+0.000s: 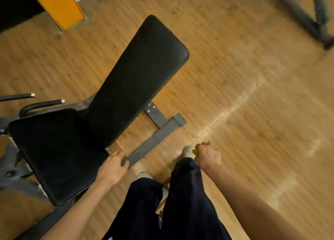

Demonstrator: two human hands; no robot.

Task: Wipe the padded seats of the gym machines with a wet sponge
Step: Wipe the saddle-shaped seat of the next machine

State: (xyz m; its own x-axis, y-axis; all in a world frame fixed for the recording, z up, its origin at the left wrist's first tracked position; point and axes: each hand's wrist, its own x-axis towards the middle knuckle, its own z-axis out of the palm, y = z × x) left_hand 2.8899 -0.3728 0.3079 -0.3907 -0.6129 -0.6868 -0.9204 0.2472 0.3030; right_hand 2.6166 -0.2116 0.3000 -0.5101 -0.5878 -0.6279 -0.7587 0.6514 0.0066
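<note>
I see the wooden floor (253,95), then the black backrest pad (137,77) at 12 o'clock and seat pad (57,149) at 9; my left hand (113,165) hangs beside the seat, fingers relaxed, empty; my right hand (207,155) grips the yellow sponge (194,152), fingers curled, at 5 o'clock

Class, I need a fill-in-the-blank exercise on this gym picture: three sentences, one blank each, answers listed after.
1. The right hand grips a sponge whose colour is ____.
2. The seat and backrest pads are coloured ____.
3. The left hand is beside the seat and holds ____.

Missing words: yellow; black; nothing
</note>
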